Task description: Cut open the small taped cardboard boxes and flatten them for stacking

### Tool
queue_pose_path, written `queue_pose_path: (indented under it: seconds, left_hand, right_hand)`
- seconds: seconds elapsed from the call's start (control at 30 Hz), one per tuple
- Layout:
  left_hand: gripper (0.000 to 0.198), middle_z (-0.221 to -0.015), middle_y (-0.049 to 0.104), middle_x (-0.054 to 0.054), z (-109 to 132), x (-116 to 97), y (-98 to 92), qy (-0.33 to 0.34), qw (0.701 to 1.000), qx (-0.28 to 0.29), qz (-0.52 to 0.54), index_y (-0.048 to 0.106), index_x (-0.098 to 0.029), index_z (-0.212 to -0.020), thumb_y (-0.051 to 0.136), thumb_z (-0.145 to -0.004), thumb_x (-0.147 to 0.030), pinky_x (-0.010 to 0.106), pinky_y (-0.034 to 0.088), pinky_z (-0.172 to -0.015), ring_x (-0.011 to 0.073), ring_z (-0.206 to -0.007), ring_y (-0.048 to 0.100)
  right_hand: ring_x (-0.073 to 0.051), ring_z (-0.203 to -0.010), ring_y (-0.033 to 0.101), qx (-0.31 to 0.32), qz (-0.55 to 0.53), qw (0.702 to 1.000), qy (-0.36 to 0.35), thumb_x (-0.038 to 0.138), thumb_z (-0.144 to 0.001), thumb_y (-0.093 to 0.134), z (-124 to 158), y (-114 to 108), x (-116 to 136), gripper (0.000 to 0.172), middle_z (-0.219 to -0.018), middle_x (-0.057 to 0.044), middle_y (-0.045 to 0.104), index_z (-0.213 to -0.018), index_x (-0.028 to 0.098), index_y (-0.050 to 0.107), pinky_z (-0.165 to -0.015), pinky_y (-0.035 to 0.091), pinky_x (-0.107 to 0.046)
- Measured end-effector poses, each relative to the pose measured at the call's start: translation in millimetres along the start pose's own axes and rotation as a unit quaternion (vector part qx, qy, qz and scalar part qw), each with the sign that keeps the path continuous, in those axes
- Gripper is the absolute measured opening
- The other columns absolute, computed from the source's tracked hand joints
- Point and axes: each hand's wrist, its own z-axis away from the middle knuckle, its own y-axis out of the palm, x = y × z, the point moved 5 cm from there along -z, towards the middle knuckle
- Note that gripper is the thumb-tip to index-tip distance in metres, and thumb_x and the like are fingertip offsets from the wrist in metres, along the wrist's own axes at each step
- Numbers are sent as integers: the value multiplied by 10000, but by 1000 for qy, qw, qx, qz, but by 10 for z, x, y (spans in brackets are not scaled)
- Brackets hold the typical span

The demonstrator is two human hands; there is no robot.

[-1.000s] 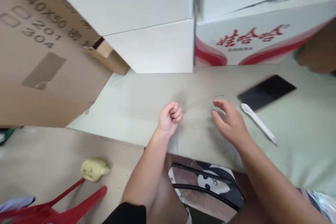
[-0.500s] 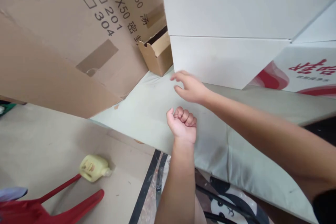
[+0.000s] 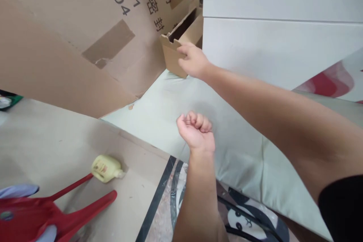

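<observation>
Right hand [image 3: 195, 61], upper centre, fingers spread, could tip the narrow, topless brown cardboard box [image 3: 172, 59] by bumping it; left hand [image 3: 197, 133], centre, curled fist-like.

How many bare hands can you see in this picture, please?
2: the right hand at the near end of the small open cardboard box, contact unclear, and the left hand, loosely curled, over the pale cloth. No other hand is visible.

Right hand [image 3: 194, 61], fingers parted, at small open carton [image 3: 172, 57]; left hand [image 3: 197, 133] curled over pale cloth [image 3: 161, 96]
</observation>
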Motion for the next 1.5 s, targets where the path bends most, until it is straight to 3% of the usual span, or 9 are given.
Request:
queue_pose_path:
  seconds: [0.13, 0.27, 0.43, 0.67, 0.9, 1.13, 1.3, 1.4, 1.5]
  left_hand:
    - [392, -501, 112, -65, 168, -242, -17, 167, 985, -30, 9, 218, -201, -553, 369, -880, -354, 224, 108, -399, 73, -382, 121]
    - [391, -503, 110, -69, 443, -417, 40, 320, 946, 28, -28, 225, -208, -550, 447, -823, -381, 228, 125, -383, 73, -377, 128]
    - [341, -501, 192, -66, 645, -438, 153, 449, 886, 66, -101, 312, -218, -558, 472, -811, -382, 230, 136, -371, 80, -378, 174]
    - [257, -714, 557, 18, 412, 353, 386, 353, 884, 142, -270, 593, -192, -718, 606, -760, -445, 222, 442, -558, 129, -650, 586]
    - [451, -1293, 666, 71, 733, 1215, 681, 245, 776, 397, -424, 743, -258, -984, 722, -778, -658, 366, 529, -928, 271, -1191, 630]
    - [286, -1004, 727, 54, 977, 1408, 858, 306, 725, 393, -476, 755, -231, -865, 777, -812, -511, 395, 486, -1031, 258, -1163, 648]
    - [256, -1088, 689, 42, 999, 1425, 755, 301, 701, 379, -523, 717, -264, -964, 803, -743, -362, 415, 465, -1105, 267, -1166, 620]
    - [259, -1168, 675, 43, 997, 1440, 685, 289, 701, 374, -533, 722, -266, -969, 768, -716, -301, 420, 441, -1135, 286, -1223, 596]
    - [188, -1135, 674, 61, 1004, 1445, 678, 289, 712, 384, -512, 733, -221, -834, 761, -713, -362, 425, 430, -1109, 298, -1209, 600]
  right_hand:
    - [-247, -1262, 649, -18, -17, 999, 26, 106, -800, 548, 821, -447, 63, 390, -1451, -109, 619, -1143, 165, 724, -1087, 554, -417]
    - [-224, -1098, 726, -117, -48, 992, 14, 132, -816, 537, 1801, -1135, 123, 241, -1130, -59, 779, -807, 210, 765, -1006, 586, -412]
    - [-191, -853, 749, -255, -47, 966, -12, 120, -802, 642, 3140, -2081, 133, 213, -918, -25, 804, -790, 257, 805, -786, 594, -343]
    - [-179, -555, 569, -469, -81, 878, -58, 104, -632, 512, 4427, -2960, 39, 188, -594, -27, 636, -507, 225, 583, -545, 436, -361]
    - [-179, -679, 574, -430, -65, 900, 17, 319, -865, 621, 4735, -3145, -113, 313, -712, -13, 631, -596, 225, 493, -701, 470, -374]
    - [-161, -717, 504, -307, 39, 951, 14, 205, -863, 643, 4683, -3294, 185, 180, -697, 6, 522, -699, 231, 572, -780, 430, -387]
    - [-266, -1075, 625, -159, 150, 970, 103, 255, -925, 597, 4738, -3373, 393, 300, -1100, -68, 662, -637, 240, 680, -929, 490, -483]
    - [-318, -1227, 612, -151, 189, 957, 158, 273, -929, 553, 4822, -3381, 382, 206, -1317, -75, 647, -919, 286, 759, -1018, 504, -552]
    - [-358, -1321, 579, -162, 183, 955, 167, 277, -893, 541, 4847, -3338, 333, 382, -1439, -100, 591, -1244, 299, 691, -1083, 491, -602]
